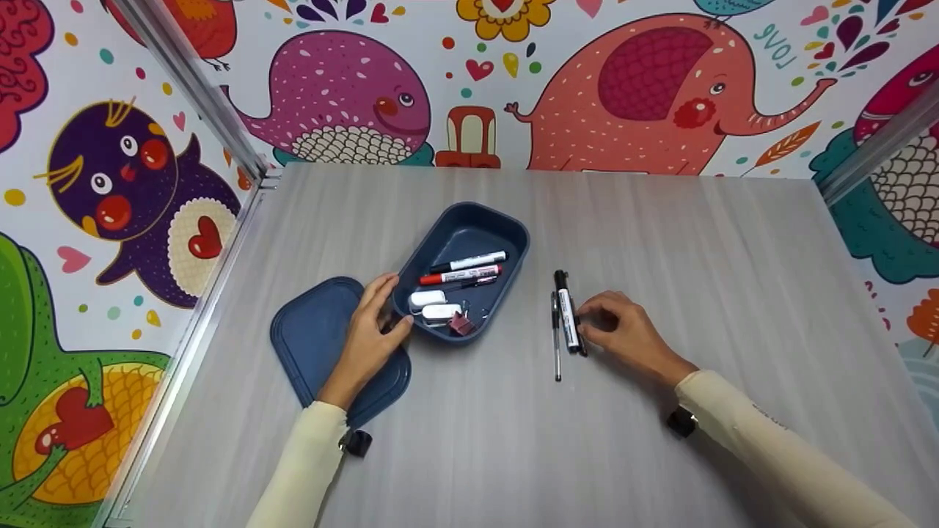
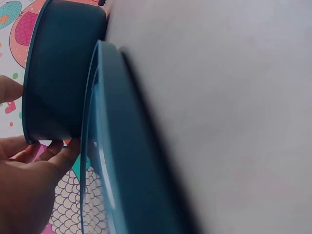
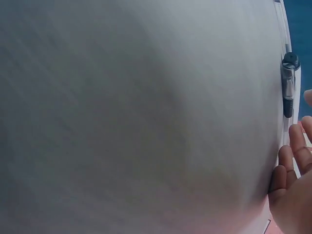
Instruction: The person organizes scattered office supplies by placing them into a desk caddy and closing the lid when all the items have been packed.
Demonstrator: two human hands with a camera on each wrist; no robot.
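Observation:
An open dark blue box (image 1: 519,264) stands left of the table's middle. Inside are a black-capped marker (image 1: 473,262), a red marker (image 1: 466,275), a dark pen (image 1: 473,283), two white blocks (image 1: 428,298) and a small maroon piece (image 1: 461,324). My left hand (image 1: 370,334) holds the box's near-left corner, thumb and fingers against its outside. On the right, another black-capped marker (image 1: 567,315) lies by a clear-barrelled pen (image 1: 556,345); a dark pen (image 1: 582,345) shows partly beyond it. My right hand (image 1: 623,330) has its thumb and forefinger close beside these, slightly apart.
Beneath my left hand and wrist lies the blue lid (image 1: 304,337), left of the box. A pale wood-grain table (image 1: 477,440) carries everything. Cartoon-printed walls (image 1: 345,88) and metal posts (image 1: 213,95) border its back and sides.

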